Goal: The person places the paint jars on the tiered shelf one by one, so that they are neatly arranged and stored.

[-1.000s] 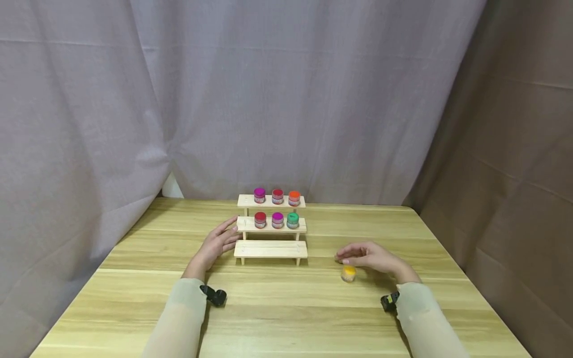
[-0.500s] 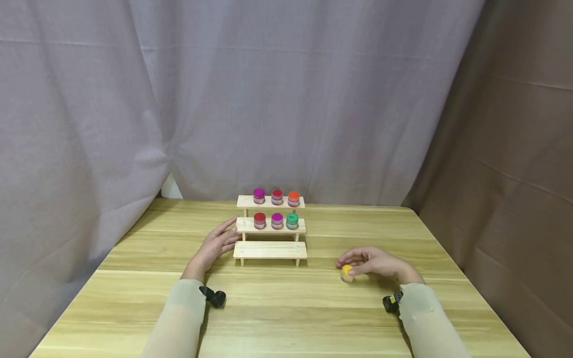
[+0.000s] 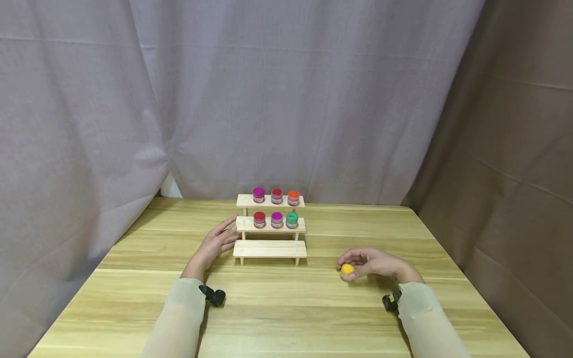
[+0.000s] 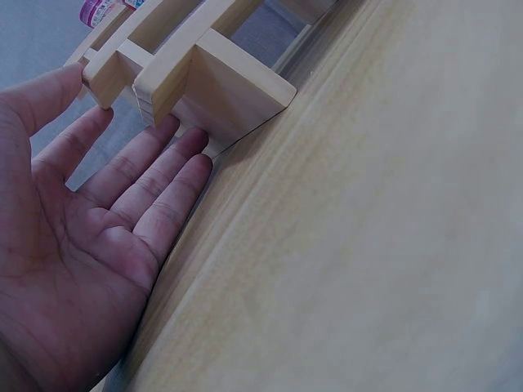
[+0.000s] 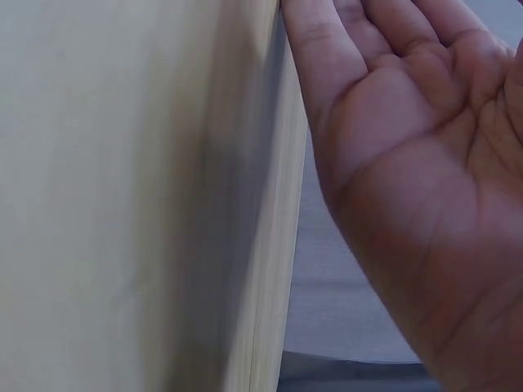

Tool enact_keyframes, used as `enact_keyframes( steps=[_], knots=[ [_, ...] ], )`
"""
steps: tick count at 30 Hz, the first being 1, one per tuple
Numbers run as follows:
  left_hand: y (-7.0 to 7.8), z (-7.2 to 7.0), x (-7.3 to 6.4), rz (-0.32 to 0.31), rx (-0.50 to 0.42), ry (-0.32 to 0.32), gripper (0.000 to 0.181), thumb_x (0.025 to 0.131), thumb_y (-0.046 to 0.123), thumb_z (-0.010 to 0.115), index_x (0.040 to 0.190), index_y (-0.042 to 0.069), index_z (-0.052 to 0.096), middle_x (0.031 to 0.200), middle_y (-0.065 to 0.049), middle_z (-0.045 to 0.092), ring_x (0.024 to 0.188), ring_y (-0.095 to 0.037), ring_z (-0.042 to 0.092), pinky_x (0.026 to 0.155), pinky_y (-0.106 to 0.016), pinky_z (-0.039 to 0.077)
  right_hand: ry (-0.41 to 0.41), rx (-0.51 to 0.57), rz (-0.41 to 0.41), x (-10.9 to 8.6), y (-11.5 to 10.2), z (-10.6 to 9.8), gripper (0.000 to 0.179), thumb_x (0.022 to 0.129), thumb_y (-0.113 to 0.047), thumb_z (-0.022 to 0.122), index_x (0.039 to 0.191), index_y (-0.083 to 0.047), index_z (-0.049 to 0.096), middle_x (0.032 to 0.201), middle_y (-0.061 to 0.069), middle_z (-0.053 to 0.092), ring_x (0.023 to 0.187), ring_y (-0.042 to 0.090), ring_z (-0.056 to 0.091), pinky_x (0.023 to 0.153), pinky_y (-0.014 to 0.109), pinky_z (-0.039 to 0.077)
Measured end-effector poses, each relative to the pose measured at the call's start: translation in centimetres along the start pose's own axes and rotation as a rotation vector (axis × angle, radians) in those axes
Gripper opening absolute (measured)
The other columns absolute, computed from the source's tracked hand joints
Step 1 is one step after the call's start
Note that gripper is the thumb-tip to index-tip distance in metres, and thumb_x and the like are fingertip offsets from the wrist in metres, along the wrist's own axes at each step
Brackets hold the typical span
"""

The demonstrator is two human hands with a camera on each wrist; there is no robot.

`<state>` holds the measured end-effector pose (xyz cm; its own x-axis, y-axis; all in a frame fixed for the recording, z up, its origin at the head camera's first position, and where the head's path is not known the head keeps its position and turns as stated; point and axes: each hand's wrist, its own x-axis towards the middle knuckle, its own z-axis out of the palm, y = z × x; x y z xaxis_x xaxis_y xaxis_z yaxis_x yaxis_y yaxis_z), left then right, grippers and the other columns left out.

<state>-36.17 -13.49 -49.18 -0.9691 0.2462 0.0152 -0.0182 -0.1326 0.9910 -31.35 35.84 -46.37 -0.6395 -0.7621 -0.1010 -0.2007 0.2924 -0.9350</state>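
In the head view my right hand (image 3: 373,262) has its thumb on the near side of a small yellow-lidded jar (image 3: 346,273), with its fingers curled behind. The right wrist view shows the palm (image 5: 441,180), but the jar is out of sight there. My left hand (image 3: 216,247) is at the left side of a three-tier wooden stand (image 3: 270,249). Close up in the left wrist view, its fingers reach out straight, fingertips right at the stand's side panels (image 4: 225,98).
Purple (image 3: 258,195), red (image 3: 276,196) and orange (image 3: 293,198) lidded jars stand on the top tier. Red (image 3: 259,220), magenta (image 3: 276,220) and green (image 3: 292,220) ones sit on the middle tier. Grey curtains (image 3: 286,99) hang behind the wooden table (image 3: 286,318).
My right hand has moved slightly toward me, and its thumb has come onto the yellow-lidded jar, now gripped between thumb and fingers. The left hand stays at the stand.
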Motion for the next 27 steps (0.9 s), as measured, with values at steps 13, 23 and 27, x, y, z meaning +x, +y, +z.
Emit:
enact_keyframes(
  steps=[13, 23, 27],
  knots=[
    [0.10, 0.00, -0.07, -0.003, 0.007, -0.005, 0.060, 0.103, 0.033, 0.058, 0.157, 0.018, 0.036, 0.152, -0.024, 0.042, 0.132, -0.041, 0.050, 0.100, -0.033, 0.052, 0.025, -0.004, 0.001, -0.15, 0.06, 0.00, 0.041, 0.093, 0.001, 0.067, 0.131, 0.012, 0.054, 0.129, 0.031, 0.059, 0.109, 0.022, 0.064, 0.094, 0.031, 0.055],
    [0.10, -0.02, 0.04, -0.004, 0.002, -0.005, 0.059, 0.103, 0.031, 0.059, 0.157, 0.019, 0.037, 0.152, -0.023, 0.043, 0.131, -0.038, 0.052, 0.101, -0.033, 0.052, 0.034, 0.012, 0.030, -0.24, -0.04, -0.15, 0.044, 0.093, -0.001, 0.068, 0.133, 0.011, 0.053, 0.132, 0.026, 0.060, 0.112, 0.024, 0.064, 0.096, 0.033, 0.055],
    [0.07, -0.02, -0.05, -0.002, 0.012, -0.009, 0.060, 0.103, 0.032, 0.059, 0.157, 0.019, 0.036, 0.152, -0.023, 0.042, 0.130, -0.036, 0.054, 0.100, -0.033, 0.052, 0.045, 0.002, 0.041, -0.24, 0.08, -0.17, 0.043, 0.093, -0.003, 0.069, 0.133, 0.008, 0.055, 0.131, 0.025, 0.061, 0.111, 0.024, 0.065, 0.095, 0.034, 0.055]
  ],
)
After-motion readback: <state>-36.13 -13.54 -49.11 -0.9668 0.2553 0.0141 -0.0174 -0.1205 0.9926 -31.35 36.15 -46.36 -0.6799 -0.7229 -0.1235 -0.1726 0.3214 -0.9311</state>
